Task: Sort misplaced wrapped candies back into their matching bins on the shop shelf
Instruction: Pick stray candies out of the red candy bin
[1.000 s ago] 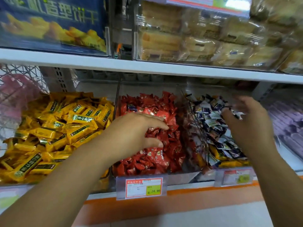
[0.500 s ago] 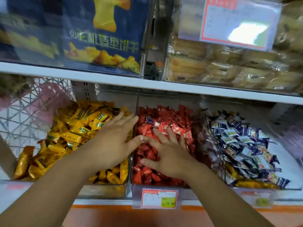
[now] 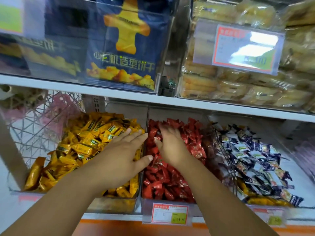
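Shop shelf (image 3: 119, 97), left hand (image 3: 119, 157) on yellow candies (image 3: 81, 143)

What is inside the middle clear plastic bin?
Red wrapped candies fill the clear plastic bin. The open right hand spreads over the pile, hiding the candies beneath; the bin's bottom is buried.

Lay open only from the front, between the upper shelf board (image 3: 221, 109) and the heaped yellow candies (image 3: 81, 147), red candies (image 3: 170, 181) and blue-white candies (image 3: 252, 159). Fenced sideways by upright clear dividers (image 3: 147, 120); closed on the left by a wire basket (image 3: 39, 130).
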A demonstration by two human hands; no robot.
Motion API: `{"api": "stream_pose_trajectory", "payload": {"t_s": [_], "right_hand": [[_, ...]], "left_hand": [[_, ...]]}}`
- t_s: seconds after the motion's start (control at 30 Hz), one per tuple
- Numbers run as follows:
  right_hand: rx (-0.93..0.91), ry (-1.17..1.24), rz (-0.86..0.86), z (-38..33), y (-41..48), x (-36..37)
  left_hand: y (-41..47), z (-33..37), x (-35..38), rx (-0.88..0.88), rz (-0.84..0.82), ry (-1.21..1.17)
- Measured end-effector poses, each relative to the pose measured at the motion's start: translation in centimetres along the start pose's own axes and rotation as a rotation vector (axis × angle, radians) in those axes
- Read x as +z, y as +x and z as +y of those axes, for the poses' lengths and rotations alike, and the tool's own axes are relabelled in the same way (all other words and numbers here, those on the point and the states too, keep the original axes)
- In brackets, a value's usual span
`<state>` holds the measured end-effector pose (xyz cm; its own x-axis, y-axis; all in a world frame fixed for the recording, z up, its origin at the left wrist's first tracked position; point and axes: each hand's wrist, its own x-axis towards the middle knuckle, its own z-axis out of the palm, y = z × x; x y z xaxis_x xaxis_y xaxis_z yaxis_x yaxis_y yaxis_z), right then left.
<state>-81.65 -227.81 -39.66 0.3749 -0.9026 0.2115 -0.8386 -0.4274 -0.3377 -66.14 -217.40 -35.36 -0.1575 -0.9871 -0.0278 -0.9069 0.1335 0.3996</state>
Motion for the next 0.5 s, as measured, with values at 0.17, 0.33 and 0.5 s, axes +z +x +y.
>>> {"api": "stream_pose_trajectory", "payload": {"t_s": [0.17, 0.33, 0.5], "right_hand": [[0.012, -0.030, 0.107, 0.5, -0.2, 0.7], [-0.106, -0.017, 0.014, 1.0, -3.8, -1.4], [-0.096, -0.017, 0.245, 2.2, -7.8, -7.4]], "left_hand": [[-0.5, -1.0, 0.7, -0.035, 0.001, -0.048], [-0.2, -1.1, 1.1, -0.012, 0.066, -0.051], [-0.8, -1.1, 2.2, 0.032, 0.106, -0.112]]}}
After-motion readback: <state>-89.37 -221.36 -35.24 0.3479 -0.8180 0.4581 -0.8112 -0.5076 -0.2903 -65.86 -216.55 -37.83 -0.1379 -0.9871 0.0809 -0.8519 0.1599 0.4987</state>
